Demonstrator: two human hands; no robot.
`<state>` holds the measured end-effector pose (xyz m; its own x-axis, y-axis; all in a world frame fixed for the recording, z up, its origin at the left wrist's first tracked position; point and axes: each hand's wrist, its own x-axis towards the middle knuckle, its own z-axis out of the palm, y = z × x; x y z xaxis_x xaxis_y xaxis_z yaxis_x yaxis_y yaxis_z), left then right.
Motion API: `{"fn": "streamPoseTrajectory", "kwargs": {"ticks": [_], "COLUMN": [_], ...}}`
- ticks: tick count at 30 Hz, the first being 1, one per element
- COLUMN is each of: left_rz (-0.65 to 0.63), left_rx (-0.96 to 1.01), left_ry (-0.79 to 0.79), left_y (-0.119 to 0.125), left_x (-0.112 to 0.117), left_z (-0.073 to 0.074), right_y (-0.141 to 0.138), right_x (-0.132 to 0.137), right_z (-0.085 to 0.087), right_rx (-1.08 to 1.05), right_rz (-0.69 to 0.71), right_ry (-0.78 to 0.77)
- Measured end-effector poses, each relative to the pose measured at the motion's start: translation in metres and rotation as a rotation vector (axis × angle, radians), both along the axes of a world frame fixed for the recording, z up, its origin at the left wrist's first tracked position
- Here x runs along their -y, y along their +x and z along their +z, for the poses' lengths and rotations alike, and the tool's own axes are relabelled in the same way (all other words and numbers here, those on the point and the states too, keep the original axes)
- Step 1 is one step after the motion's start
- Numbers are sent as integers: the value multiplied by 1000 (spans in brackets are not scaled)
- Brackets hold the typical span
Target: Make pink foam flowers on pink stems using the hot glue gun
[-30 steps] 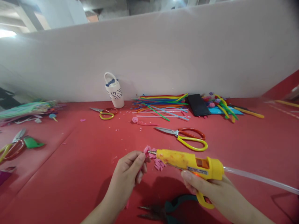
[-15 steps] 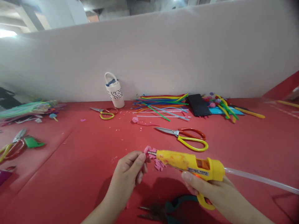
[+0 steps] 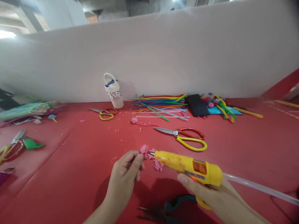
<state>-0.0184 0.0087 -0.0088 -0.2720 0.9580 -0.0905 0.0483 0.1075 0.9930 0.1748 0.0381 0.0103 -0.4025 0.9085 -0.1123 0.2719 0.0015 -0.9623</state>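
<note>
Between the thumb and fingers of my left hand (image 3: 127,172) is a small pink petal-like piece (image 3: 144,149), pinched at its lower end. My right hand (image 3: 205,193) grips a yellow hot glue gun (image 3: 187,163), whose metal nozzle points left and sits just right of the pink piece. A clear glue stick (image 3: 259,186) runs out of the gun's back end. Under the nozzle lies a small heap of pink pieces (image 3: 158,165) on the red table (image 3: 77,174). Dark green-handled pliers (image 3: 173,208) lie below, partly hidden by my right hand and the gun.
Red-and-yellow scissors (image 3: 189,138) lie beyond the gun, a second pair of scissors (image 3: 105,114) further back. Along the white wall stand a tumbler (image 3: 114,95), colourful pipe cleaners (image 3: 158,104), a black phone (image 3: 198,105) and a bundle of craft flowers (image 3: 221,105). More scissors (image 3: 14,144) lie left.
The nozzle, which touched or overlapped the pink piece, now has a small gap from it. My left hand has shifted slightly left, and the gun's back end has dipped a little.
</note>
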Motion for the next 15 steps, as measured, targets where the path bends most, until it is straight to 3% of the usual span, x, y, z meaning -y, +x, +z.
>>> {"fn": "streamPoseTrajectory", "kwargs": {"ticks": [5,9,11,15], "left_rz": [51,46,44,41], "left_rx": [198,295,312,323], "left_ry": [-48,-91,-96,-98], "left_y": [-2,-3,-3,-2], "left_x": [-2,-3,-4,-4], "left_z": [3,2,0,0], "right_y": [5,15,19,22], "right_x": [-9,-31,-44,-61], "right_z": [4,-8,-18,-32], "right_rx": [20,30,87,399], "right_rz": [-93,-90,-103,-101], "right_ry": [-38,-168,-89,80]}}
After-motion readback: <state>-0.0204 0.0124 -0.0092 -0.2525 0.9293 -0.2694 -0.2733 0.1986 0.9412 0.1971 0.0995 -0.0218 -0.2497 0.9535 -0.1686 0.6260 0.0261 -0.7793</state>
